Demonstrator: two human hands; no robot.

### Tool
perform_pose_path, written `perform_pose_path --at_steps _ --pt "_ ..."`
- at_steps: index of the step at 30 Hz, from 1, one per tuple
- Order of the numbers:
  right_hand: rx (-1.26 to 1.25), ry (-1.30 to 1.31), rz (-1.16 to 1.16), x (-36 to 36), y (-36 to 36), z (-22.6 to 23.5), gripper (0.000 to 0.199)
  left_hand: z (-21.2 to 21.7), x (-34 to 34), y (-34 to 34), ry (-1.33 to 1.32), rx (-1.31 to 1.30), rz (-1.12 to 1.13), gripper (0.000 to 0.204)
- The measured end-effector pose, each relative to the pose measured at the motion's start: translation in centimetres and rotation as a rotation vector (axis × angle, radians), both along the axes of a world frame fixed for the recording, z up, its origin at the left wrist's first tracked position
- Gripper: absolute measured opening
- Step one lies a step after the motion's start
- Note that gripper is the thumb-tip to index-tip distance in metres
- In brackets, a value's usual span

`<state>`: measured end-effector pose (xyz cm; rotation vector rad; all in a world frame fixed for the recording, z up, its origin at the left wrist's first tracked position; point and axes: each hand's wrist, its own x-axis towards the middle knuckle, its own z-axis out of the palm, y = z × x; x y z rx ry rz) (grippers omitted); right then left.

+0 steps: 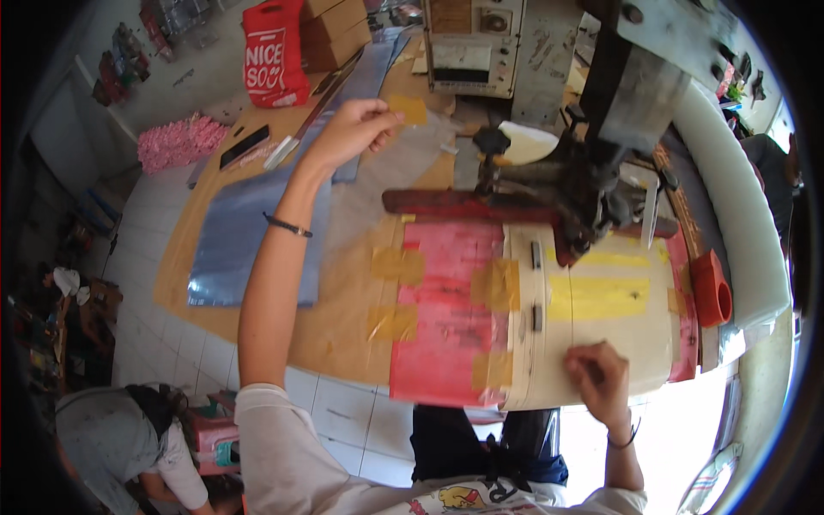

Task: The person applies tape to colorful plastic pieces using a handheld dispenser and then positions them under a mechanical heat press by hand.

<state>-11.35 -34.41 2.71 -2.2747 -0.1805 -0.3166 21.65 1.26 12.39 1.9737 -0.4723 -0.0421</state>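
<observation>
My left hand (362, 133) is raised at the far side of the table. Its thumb and forefinger pinch the edge of a piece of amber tape (408, 110). My right hand (599, 378) hovers at the near edge of a beige board (536, 378), its fingers curled together; whatever they hold, if anything, is hidden. Yellow strips (598, 296) and small dark bars (537, 318) lie on the board. A red sheet (433, 360) sits under it, fixed with amber tape patches (496, 285). Over the board's far edge stands a press head (592, 193) with a dark red bar (463, 204).
Blue plastic sheets (249, 232) and a clear film (378, 184) lie on the wooden table (343, 352). Farther left are a phone (245, 147), a pink bundle (182, 144) and a red bag (275, 60). An orange tape dispenser (710, 290) stands right. Another person (120, 438) bends low at lower left.
</observation>
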Motion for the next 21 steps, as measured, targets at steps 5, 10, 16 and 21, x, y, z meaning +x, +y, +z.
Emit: perform_pose_path --at_steps 5,10,16,21 --pt "-0.068 0.06 -0.054 1.0 0.5 0.3 0.016 -3.3 9.6 -6.0 0.165 0.171 -0.434 0.022" --pt "-0.079 0.022 -0.041 1.4 0.4 -0.1 0.022 -7.1 13.3 -11.1 0.304 0.178 -0.527 0.024" --pt "-0.099 0.076 -0.063 1.6 -0.1 -0.2 0.017 -7.7 12.6 -13.2 0.469 0.166 -0.407 0.034" --pt "-0.102 0.029 -0.04 2.0 -0.3 -0.4 0.023 -7.5 12.0 -13.6 0.513 0.175 -0.325 0.03"
